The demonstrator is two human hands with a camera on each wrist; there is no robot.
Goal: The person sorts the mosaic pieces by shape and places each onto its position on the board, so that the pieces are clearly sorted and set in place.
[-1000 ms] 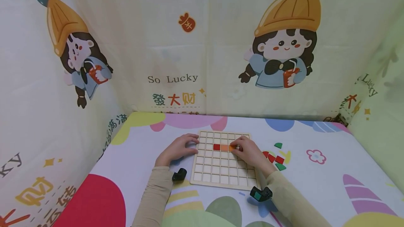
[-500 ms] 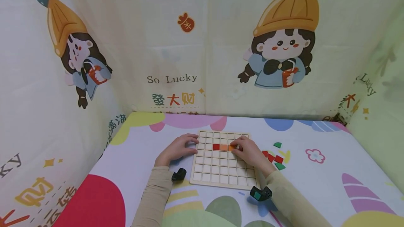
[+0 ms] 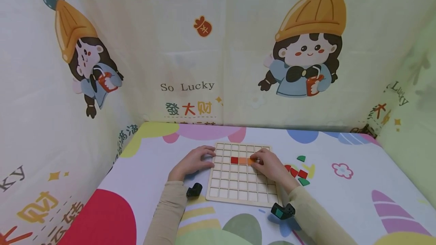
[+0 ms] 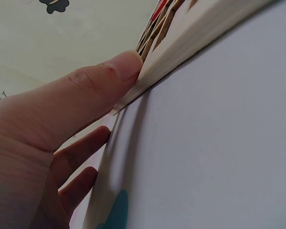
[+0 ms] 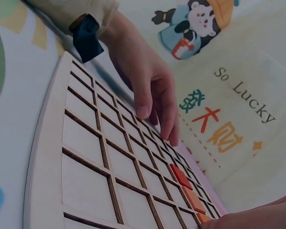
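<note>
A wooden grid board lies on the table between both hands. In one of its rows sit a red square tile, a light orange tile beside it and a deeper orange tile. My right hand has thumb and index finger pinched at that last tile, partly covering it; the right wrist view shows only a bit of this hand. Along the board's left edge rests my left hand. Its thumb touches the rim in the left wrist view, the other fingers loosely extended.
Right of the board lie loose pieces: a red square, other red pieces, a green piece, another green piece and a yellow shape. Printed cloth walls enclose the table's back and sides.
Both hands keep their places on the board and the tiles have not moved. Only the head view has shifted slightly.
</note>
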